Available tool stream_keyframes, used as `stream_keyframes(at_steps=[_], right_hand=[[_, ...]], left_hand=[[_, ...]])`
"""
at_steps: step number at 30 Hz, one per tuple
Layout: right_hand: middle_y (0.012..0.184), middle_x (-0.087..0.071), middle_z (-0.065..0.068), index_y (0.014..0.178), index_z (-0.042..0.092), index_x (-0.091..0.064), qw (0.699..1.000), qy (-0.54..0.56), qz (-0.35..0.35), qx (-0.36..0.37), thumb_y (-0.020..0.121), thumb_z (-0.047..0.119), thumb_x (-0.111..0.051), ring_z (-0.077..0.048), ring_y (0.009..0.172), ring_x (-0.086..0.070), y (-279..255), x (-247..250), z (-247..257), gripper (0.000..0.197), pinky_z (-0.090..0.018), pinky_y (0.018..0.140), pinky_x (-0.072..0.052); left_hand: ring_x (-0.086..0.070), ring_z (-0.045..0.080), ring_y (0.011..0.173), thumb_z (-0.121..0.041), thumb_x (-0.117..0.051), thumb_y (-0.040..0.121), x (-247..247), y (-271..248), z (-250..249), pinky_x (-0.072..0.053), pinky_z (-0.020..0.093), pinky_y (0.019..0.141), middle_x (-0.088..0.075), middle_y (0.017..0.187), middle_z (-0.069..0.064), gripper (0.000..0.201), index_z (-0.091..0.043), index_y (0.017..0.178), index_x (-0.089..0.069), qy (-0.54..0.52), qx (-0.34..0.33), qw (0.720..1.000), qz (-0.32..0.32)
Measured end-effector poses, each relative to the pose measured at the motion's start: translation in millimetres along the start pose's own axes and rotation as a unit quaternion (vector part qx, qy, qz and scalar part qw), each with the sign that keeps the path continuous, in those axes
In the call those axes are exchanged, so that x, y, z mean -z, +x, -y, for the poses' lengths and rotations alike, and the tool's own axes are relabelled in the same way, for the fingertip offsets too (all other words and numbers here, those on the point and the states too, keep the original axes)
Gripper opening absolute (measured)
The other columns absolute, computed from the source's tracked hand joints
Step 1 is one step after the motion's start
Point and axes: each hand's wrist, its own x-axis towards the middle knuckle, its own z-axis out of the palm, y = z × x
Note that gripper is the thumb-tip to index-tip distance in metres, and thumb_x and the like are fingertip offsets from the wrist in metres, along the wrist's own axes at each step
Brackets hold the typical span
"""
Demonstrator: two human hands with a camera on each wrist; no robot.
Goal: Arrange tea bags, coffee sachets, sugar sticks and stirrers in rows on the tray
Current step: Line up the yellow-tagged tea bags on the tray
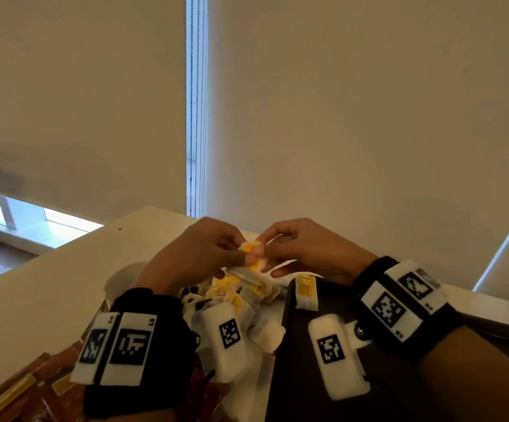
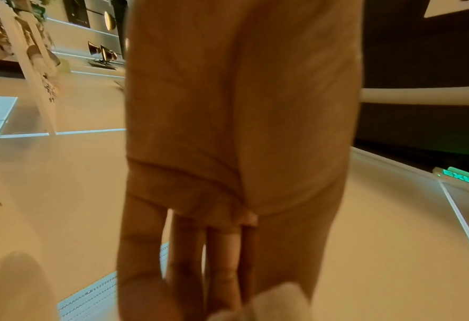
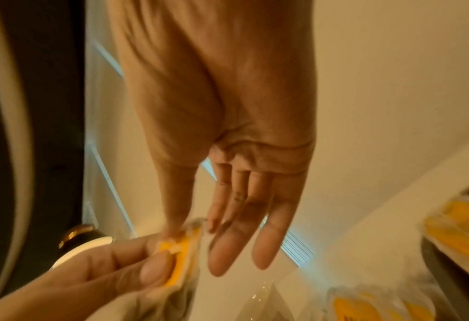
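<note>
Both hands are raised over the table and hold one white tea bag with a yellow tag [image 1: 254, 254] between them. My left hand [image 1: 235, 251] pinches its tag with thumb and fingers. My right hand [image 1: 267, 243] pinches its top edge. In the right wrist view, the right hand [image 3: 192, 225] nips the tea bag [image 3: 182, 258] with thumb and forefinger while its other fingers stay straight, and the left hand [image 3: 156, 267] clamps the yellow tag. The left wrist view shows the left hand [image 2: 200, 293] from the palm side. A dark tray [image 1: 292, 391] lies under my right wrist with one tea bag [image 1: 306, 292] on it.
A loose pile of tea bags [image 1: 241, 296] lies on the white table [image 1: 34, 293] left of the tray. Brown coffee sachets [image 1: 19, 388] spread at the lower left. A white bowl [image 1: 122, 278] stands behind my left wrist. Window blinds [image 1: 338, 117] hang behind the table.
</note>
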Motion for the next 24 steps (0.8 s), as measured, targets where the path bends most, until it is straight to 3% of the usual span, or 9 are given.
stream_keyframes(at_steps=[3,5,7,9,12,15,17,22,24], right_hand=[[0.099,-0.069,-0.009,0.107,0.008,-0.062,0.997,0.017,-0.042,-0.065,0.088,0.042,-0.059,-0.017,0.085,-0.066,8,2,-13,0.039,-0.032,0.075,-0.056],[0.105,-0.065,-0.009,0.109,0.004,-0.062,0.983,-0.142,-0.068,-0.098,0.09,0.04,-0.058,-0.016,0.086,-0.06,19,3,-25,0.041,-0.027,0.071,-0.054],[0.119,-0.06,-0.015,0.12,-0.002,-0.057,0.938,-0.324,-0.056,-0.11,0.09,0.037,-0.059,-0.02,0.093,-0.056,31,1,-36,0.049,-0.025,0.072,-0.046],[0.135,-0.051,-0.011,0.131,0.005,-0.051,0.889,-0.442,-0.025,-0.121,0.091,0.042,-0.056,-0.026,0.117,-0.048,41,-5,-42,0.055,-0.03,0.092,-0.037],[0.132,-0.052,-0.007,0.126,0.011,-0.056,0.85,-0.512,0.014,-0.127,0.09,0.044,-0.055,-0.029,0.121,-0.043,52,-15,-49,0.049,-0.034,0.099,-0.029],[0.122,-0.057,-0.006,0.112,0.015,-0.063,0.871,-0.478,-0.018,-0.11,0.085,0.041,-0.064,-0.029,0.116,-0.046,60,-20,-58,0.038,-0.036,0.094,-0.039],[0.116,-0.059,-0.004,0.107,0.013,-0.065,0.895,-0.437,-0.039,-0.081,0.084,0.031,-0.068,-0.023,0.108,-0.053,60,-18,-57,0.03,-0.03,0.083,-0.045],[0.079,-0.065,0.0,0.083,0.012,-0.065,0.963,-0.26,-0.061,-0.029,0.079,0.019,-0.074,-0.01,0.07,-0.061,39,-7,-31,0.012,-0.015,0.059,-0.045],[0.077,-0.068,-0.002,0.086,0.012,-0.064,0.977,-0.205,-0.062,-0.014,0.081,0.019,-0.072,-0.008,0.066,-0.062,22,-2,-13,0.011,-0.019,0.061,-0.047]], left_hand=[[-0.062,0.009,0.056,-0.017,-0.072,0.082,5,-1,5,-0.05,0.016,0.049,-0.068,0.071,0.007,0.009,-0.01,0.079,-0.067,0.0,-0.017,0.997,-0.071],[-0.064,0.013,0.063,-0.019,-0.068,0.085,8,-1,9,-0.052,0.02,0.05,-0.065,0.076,0.005,0.009,-0.014,0.08,-0.063,-0.004,-0.022,0.994,-0.11],[-0.066,0.02,0.07,-0.022,-0.066,0.086,11,-1,12,-0.056,0.029,0.057,-0.064,0.083,0.004,0.009,-0.018,0.081,-0.06,-0.005,-0.013,0.992,-0.127],[-0.067,0.022,0.073,-0.023,-0.064,0.087,12,-1,13,-0.056,0.031,0.061,-0.064,0.087,0.005,0.009,-0.018,0.082,-0.059,-0.009,-0.004,0.992,-0.126],[-0.067,0.022,0.077,-0.023,-0.064,0.087,12,-3,13,-0.055,0.029,0.061,-0.064,0.09,0.006,0.008,-0.016,0.086,-0.061,-0.015,-0.004,0.993,-0.113],[-0.066,0.021,0.082,-0.026,-0.065,0.086,12,-4,15,-0.056,0.031,0.067,-0.065,0.091,0.003,0.01,-0.016,0.087,-0.064,-0.011,0.001,0.995,-0.099],[-0.065,0.019,0.084,-0.027,-0.067,0.084,13,-4,17,-0.056,0.037,0.075,-0.066,0.089,0.002,0.01,-0.017,0.085,-0.065,-0.008,0.002,0.995,-0.095],[-0.06,0.009,0.073,-0.026,-0.069,0.083,9,-5,15,-0.052,0.035,0.077,-0.063,0.073,-0.006,0.009,-0.021,0.077,-0.065,0.002,-0.005,0.999,-0.045],[-0.062,0.007,0.095,-0.028,-0.072,0.081,6,-4,14,-0.049,0.036,0.091,-0.069,0.095,-0.01,0.008,-0.024,0.076,-0.067,-0.012,-0.014,1.0,-0.013]])
